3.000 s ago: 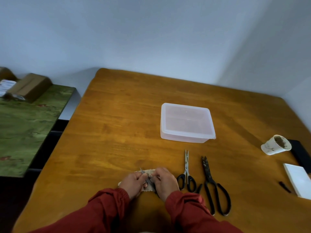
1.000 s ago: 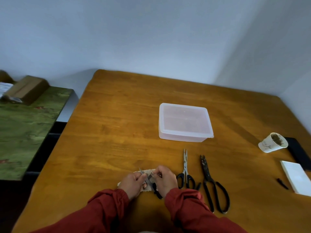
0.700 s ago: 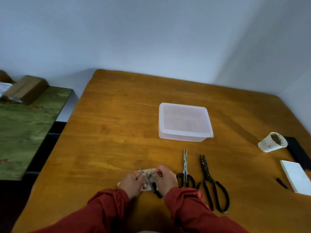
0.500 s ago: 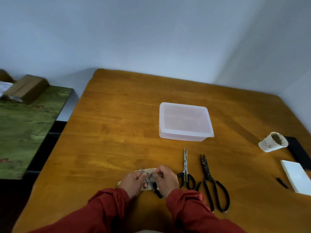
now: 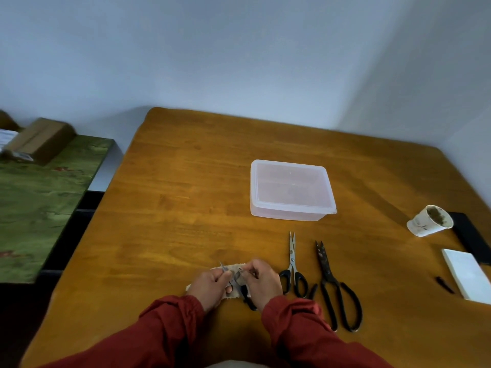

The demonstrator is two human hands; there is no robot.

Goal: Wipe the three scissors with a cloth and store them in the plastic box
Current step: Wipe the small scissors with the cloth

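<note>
Near the table's front edge, a small pair of scissors (image 5: 237, 281) with black handles sits between my two hands, its blades spread. My left hand (image 5: 210, 285) holds a beige cloth (image 5: 233, 268) against one blade. My right hand (image 5: 263, 281) grips the scissors by the other blade and handle. To the right lie a silver-bladed pair of scissors (image 5: 293, 264) and a larger dark pair of scissors (image 5: 332, 285), both flat on the wood. The lidded translucent plastic box (image 5: 291, 189) stands farther back, closed.
A tipped paper cup (image 5: 429, 220), a black flat object (image 5: 471, 240), a white pad (image 5: 467, 274) and a small black piece (image 5: 444, 284) lie at the right edge. A lower green surface (image 5: 39, 203) with cardboard boxes (image 5: 39, 138) stands left of the wooden table (image 5: 172, 195).
My hands stay in the same spot and make only small moves on the small scissors and cloth. The other scissors and the box have not moved.
</note>
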